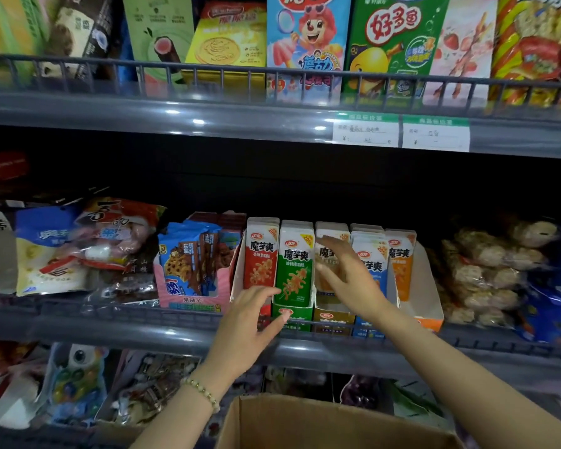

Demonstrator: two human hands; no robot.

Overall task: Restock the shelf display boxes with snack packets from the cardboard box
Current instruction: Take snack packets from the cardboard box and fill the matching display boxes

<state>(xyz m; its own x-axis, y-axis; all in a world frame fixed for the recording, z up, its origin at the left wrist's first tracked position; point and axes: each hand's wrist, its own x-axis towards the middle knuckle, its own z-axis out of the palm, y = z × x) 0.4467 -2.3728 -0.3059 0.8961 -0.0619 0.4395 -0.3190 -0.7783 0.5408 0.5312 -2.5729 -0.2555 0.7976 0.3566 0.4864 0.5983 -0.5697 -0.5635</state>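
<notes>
Left hand (pixel 250 322) rests loose-fingered against the red display box (pixel 238 277), gripping nothing. Right hand (pixel 347 273), fingers spread, hovers at the yellow packets (pixel 331 230). The cardboard box (pixel 305 422) sits below.

The cardboard box (pixel 321 422) is cut off by the lower picture edge, the yellow packets (pixel 331 229) at the front edge of the shelf (pixel 143 333) are largely covered by the blurred right hand (pixel 350 277), and the writing on the price labels (pixel 400 132) cannot be read.
</notes>
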